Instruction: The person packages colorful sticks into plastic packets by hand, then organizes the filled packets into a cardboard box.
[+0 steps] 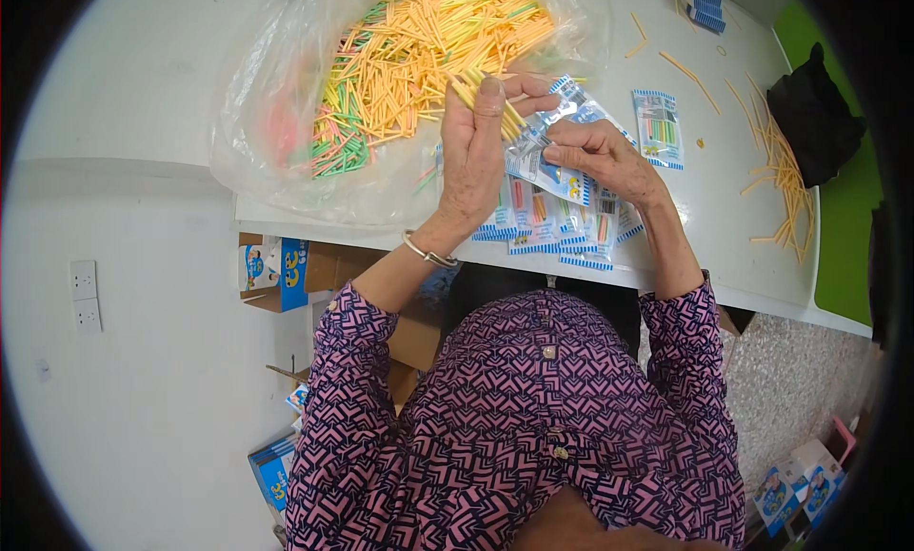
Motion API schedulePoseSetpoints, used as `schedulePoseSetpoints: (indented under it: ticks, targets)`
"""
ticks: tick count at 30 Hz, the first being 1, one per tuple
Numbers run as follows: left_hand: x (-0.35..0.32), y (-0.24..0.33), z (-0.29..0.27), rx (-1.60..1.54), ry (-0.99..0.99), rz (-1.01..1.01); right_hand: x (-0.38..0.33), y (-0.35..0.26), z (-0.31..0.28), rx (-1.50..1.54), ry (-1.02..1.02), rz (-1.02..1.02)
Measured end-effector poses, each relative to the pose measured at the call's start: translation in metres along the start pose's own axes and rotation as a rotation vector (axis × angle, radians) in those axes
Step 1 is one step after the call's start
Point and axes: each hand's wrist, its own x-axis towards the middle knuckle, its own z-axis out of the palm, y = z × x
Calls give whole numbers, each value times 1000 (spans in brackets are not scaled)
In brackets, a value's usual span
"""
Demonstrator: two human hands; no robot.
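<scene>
My left hand [471,151] is closed around a small bunch of thin yellow sticks [512,122], its thumb lying across them. Their lower ends meet the mouth of a clear packet with blue-and-white print [552,175]; whether they are inside it I cannot tell. With thumb and fingers, my right hand [609,160] pinches the edge of that packet. Under and in front of both hands lie several similar packets [543,232], some with coloured sticks showing through. One more packet with coloured sticks [659,127] lies flat to the right.
A large clear plastic bag [257,141] spreads over the table's left, heaped with yellow, green and pink sticks [447,37]. Loose sticks [785,194] lie at the right near a black cloth-like item [819,113]. Printed cartons [290,275] stand below the table's left edge.
</scene>
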Motion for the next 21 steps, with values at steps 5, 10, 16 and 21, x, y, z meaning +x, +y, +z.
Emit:
schedulePoseSetpoints:
  ticks: [5,10,16,21]
  targets:
    - [-5,-6,2,-21,47,-10,-1,4,-1,12,52,13]
    - [-14,-11,-6,27,92,-92,0,3,-1,-24,95,8]
    - [-20,-11,-7,115,92,41,0,-1,4,-35,102,-11]
    - [-21,-11,-10,41,109,-47,2,-1,8,-104,89,-127]
